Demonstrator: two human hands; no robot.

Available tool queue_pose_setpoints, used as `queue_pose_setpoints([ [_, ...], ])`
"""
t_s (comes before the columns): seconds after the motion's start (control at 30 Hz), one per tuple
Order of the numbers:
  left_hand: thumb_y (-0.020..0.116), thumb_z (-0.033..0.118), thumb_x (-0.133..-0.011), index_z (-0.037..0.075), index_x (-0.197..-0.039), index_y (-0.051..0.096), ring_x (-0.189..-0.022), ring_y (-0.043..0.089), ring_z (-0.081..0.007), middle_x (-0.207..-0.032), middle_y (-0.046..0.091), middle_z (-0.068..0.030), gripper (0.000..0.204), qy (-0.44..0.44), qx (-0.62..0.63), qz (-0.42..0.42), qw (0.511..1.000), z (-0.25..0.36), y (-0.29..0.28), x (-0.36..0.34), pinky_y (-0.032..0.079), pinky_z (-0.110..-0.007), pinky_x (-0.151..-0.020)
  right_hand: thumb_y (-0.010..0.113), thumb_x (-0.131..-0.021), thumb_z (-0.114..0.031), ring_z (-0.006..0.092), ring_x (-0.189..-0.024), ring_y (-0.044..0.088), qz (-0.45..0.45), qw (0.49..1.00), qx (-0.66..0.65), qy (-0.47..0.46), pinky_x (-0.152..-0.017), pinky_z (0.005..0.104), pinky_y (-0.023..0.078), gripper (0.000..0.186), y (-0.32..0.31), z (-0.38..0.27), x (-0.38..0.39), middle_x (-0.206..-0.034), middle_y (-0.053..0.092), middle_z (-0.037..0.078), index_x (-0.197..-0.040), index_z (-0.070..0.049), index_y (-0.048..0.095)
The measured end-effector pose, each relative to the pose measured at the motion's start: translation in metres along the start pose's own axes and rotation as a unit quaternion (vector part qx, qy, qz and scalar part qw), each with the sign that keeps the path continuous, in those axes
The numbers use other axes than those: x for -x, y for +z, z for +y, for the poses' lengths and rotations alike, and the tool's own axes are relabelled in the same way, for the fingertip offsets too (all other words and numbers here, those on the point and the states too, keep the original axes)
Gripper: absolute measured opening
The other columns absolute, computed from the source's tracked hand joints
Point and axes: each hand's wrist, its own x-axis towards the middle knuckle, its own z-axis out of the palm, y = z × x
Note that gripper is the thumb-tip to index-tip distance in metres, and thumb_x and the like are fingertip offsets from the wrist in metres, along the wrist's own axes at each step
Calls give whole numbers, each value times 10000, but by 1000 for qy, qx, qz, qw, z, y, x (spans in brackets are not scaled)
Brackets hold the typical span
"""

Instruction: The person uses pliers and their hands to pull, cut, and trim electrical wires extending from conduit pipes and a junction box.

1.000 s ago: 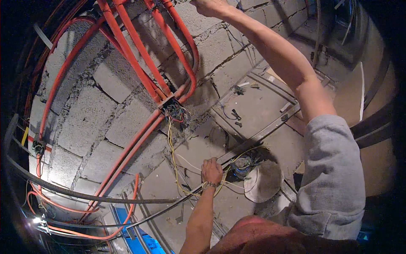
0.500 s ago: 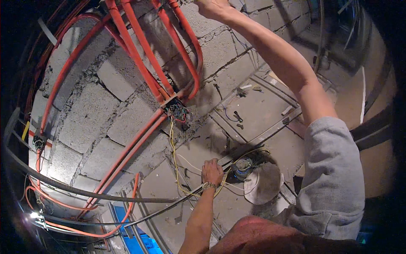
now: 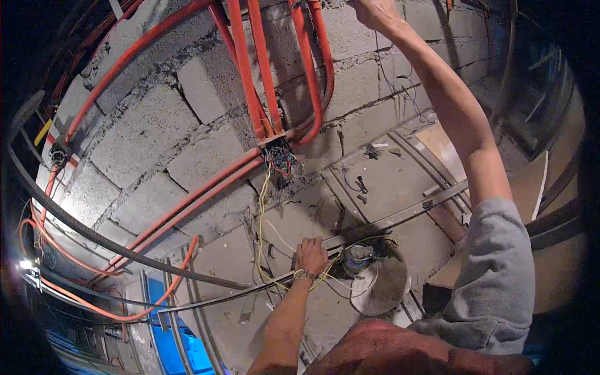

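Observation:
My left hand (image 3: 310, 256) is closed over a long thin metal channel (image 3: 381, 224) that runs up to the right. Thin yellow wire (image 3: 263, 215) and white wire (image 3: 280, 235) pass by its fingers. Just right of it sits a small round object wound with wire (image 3: 358, 257), and a pale round piece (image 3: 373, 292), partly in shadow, lies beside that. At the top edge, by the block wall (image 3: 350, 56), my right hand (image 3: 380, 14) is raised with curled fingers. The frame cuts off its fingertips, so what they hold does not show.
Orange conduits (image 3: 247, 69) run down the wall to a box full of wires (image 3: 279, 156). A dark flexible hose (image 3: 125, 250) curves across the left. Metal studs (image 3: 428, 162) and small scraps (image 3: 361, 184) lie over grey boards; a bright lamp (image 3: 28, 265) glows at far left.
The view has swung, so the wall and conduits sit farther right and the lamp farther left. My right hand stays raised at the top edge; my left hand stays on the metal channel.

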Motion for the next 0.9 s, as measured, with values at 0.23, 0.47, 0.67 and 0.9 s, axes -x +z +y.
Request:
queue_pose_setpoints([
  [0.23,573,195,-878,47,-1136,633,-1056,607,-368,-1044,685,-197,303,26,2,46,999,3,0,0,492,-512,-930,590,-973,-139,405,-1189,543,166,976,82,-116,-935,530,493,224,-5,23,0,-1271,538,198,-1186,-104,652],
  [0.47,563,221,-885,67,-1160,634,-1101,604,-348,-1107,693,-177,323,5,-5,4,1000,9,-4,-2,492,-495,-932,608,-991,-221,389,-1144,577,75,962,138,-225,-904,500,511,346,-8,67,-53,-1253,622,182,-1321,-120,633],
  [0.67,563,212,-888,59,-1142,644,-1069,608,-353,-1071,703,-170,308,18,-16,35,999,1,2,2,497,-493,-902,568,-1051,-299,298,-912,663,24,964,-170,-204,-747,451,549,330,13,49,-44,-1017,702,142,-1281,-71,626],
  [0.9,552,229,-892,54,-1114,648,-1079,594,-340,-1066,704,-158,298,19,-24,16,999,6,2,-2,487,-486,-908,515,-1089,-367,209,-752,672,-228,693,-684,-15,-619,389,560,359,37,39,-26,-871,686,106,-1079,-34,648],
])
